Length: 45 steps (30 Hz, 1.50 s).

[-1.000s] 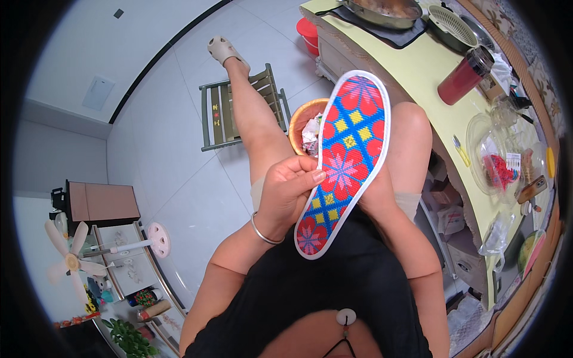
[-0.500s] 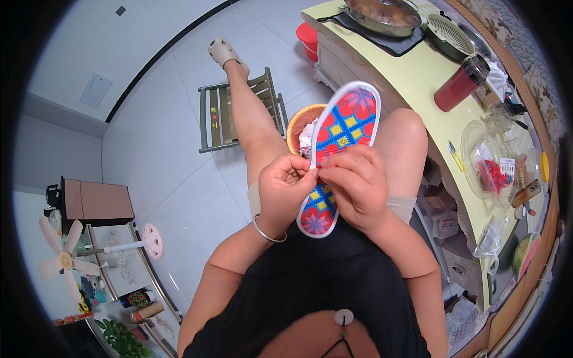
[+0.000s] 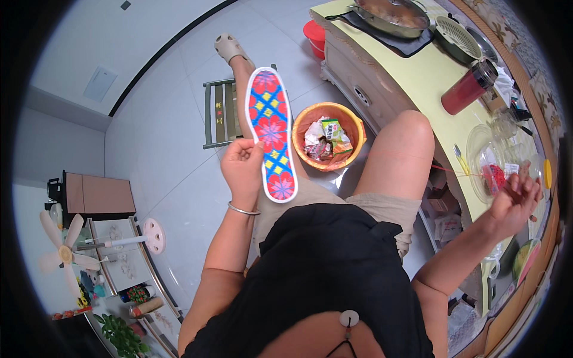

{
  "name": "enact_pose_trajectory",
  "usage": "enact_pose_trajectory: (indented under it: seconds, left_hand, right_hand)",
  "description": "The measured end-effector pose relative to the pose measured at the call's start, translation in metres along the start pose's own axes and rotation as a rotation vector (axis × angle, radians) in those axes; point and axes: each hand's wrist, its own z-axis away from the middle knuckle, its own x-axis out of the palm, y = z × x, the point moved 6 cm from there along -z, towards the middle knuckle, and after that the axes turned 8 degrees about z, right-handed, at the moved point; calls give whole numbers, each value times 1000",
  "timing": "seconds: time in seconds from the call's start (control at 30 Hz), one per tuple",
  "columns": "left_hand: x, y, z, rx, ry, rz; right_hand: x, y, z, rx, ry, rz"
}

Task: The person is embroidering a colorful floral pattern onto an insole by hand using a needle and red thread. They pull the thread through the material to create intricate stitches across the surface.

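Note:
My left hand (image 3: 243,169) grips the left edge of a long embroidered insole (image 3: 271,132) between thumb and curled fingers. The insole is upright over my lap, its white-rimmed face showing red flowers, blue bands and yellow diamonds. Far out to the right, over the table, is my right hand (image 3: 513,204), its fingers partly curled. A thin red thread (image 3: 452,170) stretches toward it from the insole's side, faint over my thigh. The fingers appear pinched on the thread; no needle can be made out. Behind the right hand lies a red bundle (image 3: 493,179) in a clear plastic tray (image 3: 476,143).
Right of the insole stands a yellow bin (image 3: 360,134) with wrappers inside. On the pale yellow table (image 3: 412,77) are a red flask (image 3: 468,88), a covered pan (image 3: 392,17), a colander (image 3: 457,37) and yellow-handled scissors (image 3: 461,159). A folding stool (image 3: 219,113) stands ahead.
My right hand has left the insole and swung far right, drawing the red thread out. My left hand has moved the insole left and turned it, uncovering the bin.

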Motion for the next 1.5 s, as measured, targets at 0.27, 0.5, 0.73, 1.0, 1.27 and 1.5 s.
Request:
enact_pose_trajectory:
  seconds: [0.27,0.5,0.73,1.0,1.27,1.5]
  left_hand:
    - [75,18,52,-267,-297,351]
    - [87,27,63,-178,-416,310]
    - [88,30,66,-116,-419,289]
    - [86,33,67,-45,-394,153]
    - [85,48,74,501,-280,-291]
    - [90,55,80,695,-323,-379]
  right_hand:
    - [179,77,167,25,-810,805]
    - [193,89,207,-285,-901,817]
    - [193,90,208,-295,-883,809]
    - [193,89,209,-323,-894,837]
    - [195,90,213,-304,-920,852]
    - [197,96,219,-258,-948,861]
